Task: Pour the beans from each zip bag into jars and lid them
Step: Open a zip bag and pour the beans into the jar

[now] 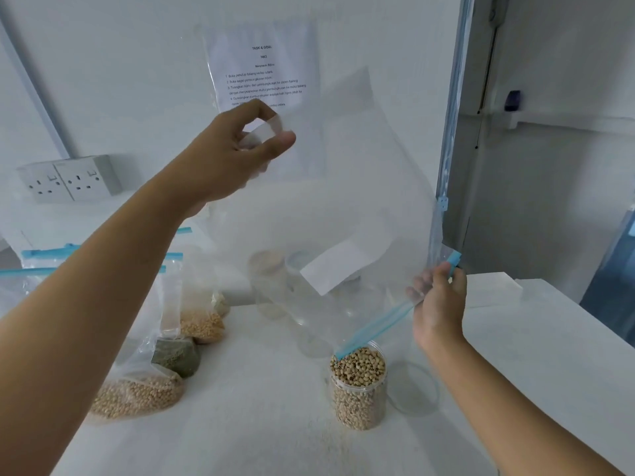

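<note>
- Jar [357,386] stands on the table [240,434], front centre, with beans in it.
- Lid [414,389] lies flat just right of the jar.
- Zip bag [343,201] hangs above the table, its zip end lowest, over the jar mouth.
- Left hand [237,152] pinches its upper corner; right hand [439,304] grips its zip edge.
- Further jars [275,283] stand behind the bag.
- Bags of beans [137,389] lie at table left.
- Socket [68,178] and printed sheet [264,73] sit on the wall behind.

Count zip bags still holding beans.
3 clear: a tan-bean bag front left, a green-bean bag behind it, a yellow-bean bag farther back. A fourth may hide behind that one. The raised bag, held by left hand and right hand, looks empty.
</note>
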{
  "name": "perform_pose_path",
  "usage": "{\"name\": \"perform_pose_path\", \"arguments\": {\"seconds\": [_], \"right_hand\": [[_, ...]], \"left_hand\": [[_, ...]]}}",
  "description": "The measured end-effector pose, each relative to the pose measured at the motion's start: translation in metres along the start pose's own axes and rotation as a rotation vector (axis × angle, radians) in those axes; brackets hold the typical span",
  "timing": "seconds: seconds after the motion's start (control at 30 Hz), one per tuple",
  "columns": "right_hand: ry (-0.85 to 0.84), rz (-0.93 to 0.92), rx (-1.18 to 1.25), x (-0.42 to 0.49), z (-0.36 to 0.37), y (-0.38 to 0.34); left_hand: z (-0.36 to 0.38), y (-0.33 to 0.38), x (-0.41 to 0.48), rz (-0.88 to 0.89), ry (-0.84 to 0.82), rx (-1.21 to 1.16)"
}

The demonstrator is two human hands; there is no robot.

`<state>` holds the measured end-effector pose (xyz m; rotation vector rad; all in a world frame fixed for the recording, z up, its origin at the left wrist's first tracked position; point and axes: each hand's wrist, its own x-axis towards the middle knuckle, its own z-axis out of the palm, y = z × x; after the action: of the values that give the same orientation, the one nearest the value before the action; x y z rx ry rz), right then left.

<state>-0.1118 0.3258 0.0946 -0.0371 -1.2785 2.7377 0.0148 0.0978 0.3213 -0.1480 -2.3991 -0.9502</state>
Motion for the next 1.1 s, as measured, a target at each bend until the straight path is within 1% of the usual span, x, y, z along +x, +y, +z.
{"name": "perform_pose_path", "arguments": {"seconds": [0.13,0.2,0.23,0.3,0.4,0.47,0.57,0.6,0.7,0.73,0.77,0.83,0.93,1.0,1.03,1.1], "right_hand": [[-0.044,-0.033,-0.035,0.01,0.0,-0.008],[-0.072,-0.048,-0.066,0.011,0.003,-0.011],[-0.087,-0.054,-0.077,0.011,0.005,-0.012],[-0.111,-0.055,-0.09,0.011,0.009,-0.015],[-0.128,-0.051,-0.106,0.01,0.013,-0.014],[-0.143,-0.057,-0.15,0.009,0.014,-0.01],[-0.173,-0.077,-0.21,0.007,0.015,-0.005],[-0.18,-0.08,-0.219,0.006,0.016,-0.004],[-0.203,-0.077,-0.223,0.007,0.017,-0.002],[-0.212,-0.064,-0.214,0.008,0.017,-0.002],[-0.218,-0.037,-0.201,0.009,0.018,-0.003],[-0.212,0.048,-0.177,0.013,0.018,-0.002],[-0.14,0.182,-0.146,0.018,0.009,0.002],[-0.098,0.228,-0.126,0.02,0.002,0.009],[-0.082,0.246,-0.109,0.02,0.0,0.011],[-0.056,0.261,-0.058,0.022,0.0,0.014]], "left_hand": [[-0.016,-0.019,-0.008,-0.009,0.052,0.158],[-0.022,-0.032,-0.017,-0.038,0.058,0.172],[-0.025,-0.039,-0.023,-0.064,0.054,0.136],[-0.028,-0.057,-0.037,-0.145,0.032,-0.019],[-0.031,-0.089,-0.063,-0.382,-0.029,-0.286],[-0.026,-0.11,-0.082,-0.498,-0.087,-0.313],[-0.011,-0.12,-0.106,-0.602,-0.163,-0.3],[-0.008,-0.119,-0.112,-0.618,-0.184,-0.263],[-0.001,-0.113,-0.121,-0.549,-0.323,-0.083],[0.0,-0.11,-0.122,-0.501,-0.355,-0.015],[0.0,-0.108,-0.121,-0.448,-0.345,0.038],[-0.003,-0.1,-0.115,-0.357,-0.223,0.03],[-0.005,-0.087,-0.101,-0.289,-0.001,-0.15],[0.0,-0.074,-0.093,-0.244,0.113,-0.254],[0.003,-0.066,-0.088,-0.21,0.135,-0.267],[0.009,-0.05,-0.078,-0.135,0.12,-0.247]]}}
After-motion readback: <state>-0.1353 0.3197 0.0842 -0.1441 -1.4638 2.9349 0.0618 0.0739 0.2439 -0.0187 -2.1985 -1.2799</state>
